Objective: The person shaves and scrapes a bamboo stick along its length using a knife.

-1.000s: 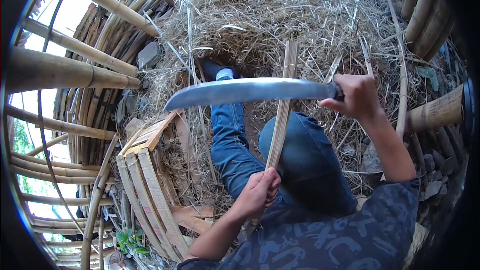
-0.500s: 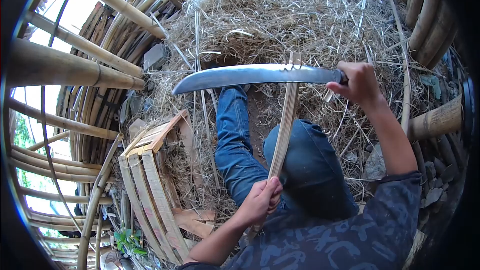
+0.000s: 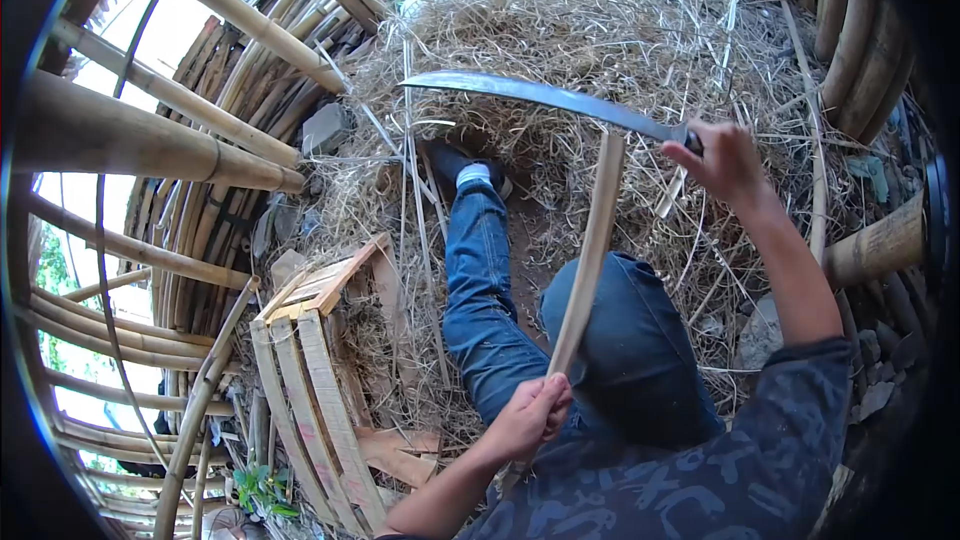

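My right hand point(image 3: 725, 162) is closed around the dark handle of a machete point(image 3: 540, 93). Its long curved blade points left, just past the top end of a pale bamboo strip point(image 3: 590, 250); whether the two touch I cannot tell. Low in front of my body, my left hand point(image 3: 530, 415) grips the lower part of that strip. The strip stands at a slant, passing in front of my bent knee point(image 3: 625, 340). Its lowest end is mostly hidden behind my left hand and shirt.
Dry shavings point(image 3: 560, 30) cover the ground ahead. A slatted wooden crate point(image 3: 305, 390) stands at the left of my outstretched leg point(image 3: 480, 280). Bamboo poles point(image 3: 150, 140) form a wall on the left, with more poles point(image 3: 845, 40) at right. Stones point(image 3: 765, 335) lie at right.
The machete has moved up and away from the strip, its tip swinging upward and its blade turning more edge-on. The strip has tilted slightly right. My left hand keeps its grip.
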`<state>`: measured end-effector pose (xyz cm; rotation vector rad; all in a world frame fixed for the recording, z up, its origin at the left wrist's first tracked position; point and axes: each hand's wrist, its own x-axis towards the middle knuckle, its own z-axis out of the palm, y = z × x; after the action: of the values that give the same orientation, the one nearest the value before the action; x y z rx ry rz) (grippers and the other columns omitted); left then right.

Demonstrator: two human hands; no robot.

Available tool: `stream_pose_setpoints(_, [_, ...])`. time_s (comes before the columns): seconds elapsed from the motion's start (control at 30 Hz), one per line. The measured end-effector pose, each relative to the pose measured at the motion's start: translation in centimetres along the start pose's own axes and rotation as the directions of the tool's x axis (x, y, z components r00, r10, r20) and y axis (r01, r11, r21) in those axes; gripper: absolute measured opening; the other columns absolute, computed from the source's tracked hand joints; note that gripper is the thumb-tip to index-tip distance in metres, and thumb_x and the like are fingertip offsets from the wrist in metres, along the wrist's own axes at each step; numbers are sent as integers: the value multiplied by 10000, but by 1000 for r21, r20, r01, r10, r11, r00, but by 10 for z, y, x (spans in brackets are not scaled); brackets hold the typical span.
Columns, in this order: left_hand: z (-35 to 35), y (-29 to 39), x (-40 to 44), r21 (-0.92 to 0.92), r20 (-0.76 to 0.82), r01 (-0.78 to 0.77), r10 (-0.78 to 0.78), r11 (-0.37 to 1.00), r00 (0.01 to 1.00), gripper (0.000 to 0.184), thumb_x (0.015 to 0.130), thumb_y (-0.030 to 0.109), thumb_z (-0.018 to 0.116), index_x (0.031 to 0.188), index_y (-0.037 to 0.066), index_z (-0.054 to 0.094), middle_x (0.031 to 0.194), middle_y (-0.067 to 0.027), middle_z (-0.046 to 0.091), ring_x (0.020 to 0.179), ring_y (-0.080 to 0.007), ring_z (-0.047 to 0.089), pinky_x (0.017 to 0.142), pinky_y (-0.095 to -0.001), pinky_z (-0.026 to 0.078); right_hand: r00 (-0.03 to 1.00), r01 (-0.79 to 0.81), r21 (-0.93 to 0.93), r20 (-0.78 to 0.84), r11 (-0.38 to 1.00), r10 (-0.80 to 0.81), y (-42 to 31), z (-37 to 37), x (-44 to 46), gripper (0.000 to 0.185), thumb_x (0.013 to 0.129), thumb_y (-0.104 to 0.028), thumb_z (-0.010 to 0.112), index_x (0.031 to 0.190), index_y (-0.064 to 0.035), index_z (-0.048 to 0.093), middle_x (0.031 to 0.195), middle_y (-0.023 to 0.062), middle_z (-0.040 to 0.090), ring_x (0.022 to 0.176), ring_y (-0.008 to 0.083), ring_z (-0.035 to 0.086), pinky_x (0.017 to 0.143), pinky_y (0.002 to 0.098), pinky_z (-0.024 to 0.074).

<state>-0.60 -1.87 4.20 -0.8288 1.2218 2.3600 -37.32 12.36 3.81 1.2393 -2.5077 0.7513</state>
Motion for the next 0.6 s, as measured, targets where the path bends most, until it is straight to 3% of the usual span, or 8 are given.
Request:
stream_pose_setpoints(0.07, [-2, -1, 2, -3, 42, 6, -6, 1000, 999, 361, 1037, 366, 358, 764, 130, 359, 585, 58, 265, 464, -58, 254, 422, -226, 238, 989, -109, 46, 104, 993, 104, -15, 3, -18, 765, 779, -823, 401, 555, -103, 524, 436, 19, 497, 380, 168, 541, 392, 329, 458])
stream_pose_setpoints(0.13, [1, 2, 5, -12, 65, 47, -46, 999, 997, 369, 1036, 372, 359, 756, 131, 349, 590, 61, 263, 476, -61, 256, 436, -229, 237, 994, 105, -58, -12, 993, -106, -37, 8, -32, 759, 790, -807, 410, 558, -95, 534, 440, 35, 502, 386, 187, 549, 396, 327, 453])
stream_pose_setpoints(0.27, [-11, 1, 9, -62, 178, 97, -84, 993, 980, 383, 1031, 393, 361, 746, 139, 334, 596, 69, 253, 492, -70, 253, 458, -232, 245, 995, 35, -122, 97, 992, -24, -64, 15, -40, 758, 777, -796, 440, 571, -74, 546, 483, 84, 546, 461, 246, 612, 444, 369, 487])
stream_pose_setpoints(0.33, [-20, 0, 12, -124, 243, 127, -94, 984, 966, 398, 1011, 425, 393, 745, 136, 331, 609, 51, 271, 503, -76, 263, 448, -227, 245, 996, -30, -83, 80, 996, 37, -57, 23, -35, 744, 788, -780, 453, 588, -73, 567, 495, 100, 556, 493, 269, 629, 468, 394, 500])
stream_pose_setpoints(0.4, [-23, 4, 15, -363, 448, 330, -148, 871, 882, 419, 983, 455, 435, 741, 128, 333, 631, 25, 301, 518, -84, 282, 432, -221, 245, 991, -102, -59, 85, 993, 107, -54, 23, -36, 735, 798, -768, 460, 606, -69, 586, 496, 106, 552, 508, 279, 631, 482, 401, 493])
stream_pose_setpoints(0.5, [-27, 4, 21, -344, 508, 385, -175, 856, 843, 430, 966, 462, 463, 733, 123, 338, 648, 8, 320, 532, -90, 317, 422, -215, 263, 914, -404, 180, 131, 897, 385, -40, 25, -49, 738, 832, -740, 462, 612, -47, 589, 482, 93, 508, 467, 245, 582, 486, 408, 445])
stream_pose_setpoints(0.53, [-28, 6, 24, -272, 531, 391, -202, 879, 823, 434, 967, 463, 465, 728, 123, 340, 648, 8, 322, 533, -91, 325, 423, -214, 270, 921, -387, 180, 124, 904, 370, -34, 22, -57, 738, 832, -740, 462, 612, -47, 589, 482, 93, 508, 467, 245, 582, 486, 408, 445])
stream_pose_setpoints(0.6, [-25, 13, 31, -187, 524, 293, -157, 938, 837, 438, 972, 452, 463, 709, 125, 337, 641, 12, 324, 533, -90, 335, 424, -212, 281, 882, -459, 375, 89, 805, 462, -28, 16, -72, 702, 880, -678, 467, 630, -30, 571, 478, 48, 469, 445, 156, 535, 452, 354, 414])
